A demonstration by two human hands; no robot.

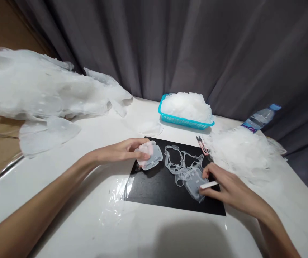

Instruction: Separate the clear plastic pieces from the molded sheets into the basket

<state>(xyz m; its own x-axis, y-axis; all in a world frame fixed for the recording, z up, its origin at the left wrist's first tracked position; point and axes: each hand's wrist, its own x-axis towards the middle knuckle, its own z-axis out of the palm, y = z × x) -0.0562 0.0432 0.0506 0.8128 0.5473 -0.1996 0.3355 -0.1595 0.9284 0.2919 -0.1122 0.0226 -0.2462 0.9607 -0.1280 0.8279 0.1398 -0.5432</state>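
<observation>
My left hand is closed on a translucent, flat piece with rounded corners and small tabs, held over the left part of a black mat. The thumb lies across the piece's face. My right hand grips a short white stick-like tool between thumb and fingers, its far end hidden by the hand. Under and beside those fingers, a similar translucent piece lies on the mat; whether they touch it I cannot tell. Against it rests a tangle of thin clear trimmed strips.
Pink-handled thread snips lie at the mat's upper right corner. Behind stands a blue basket heaped with translucent pieces. A pile of clear scraps and a tilted water bottle are at right. Large bagged translucent pieces fill the left.
</observation>
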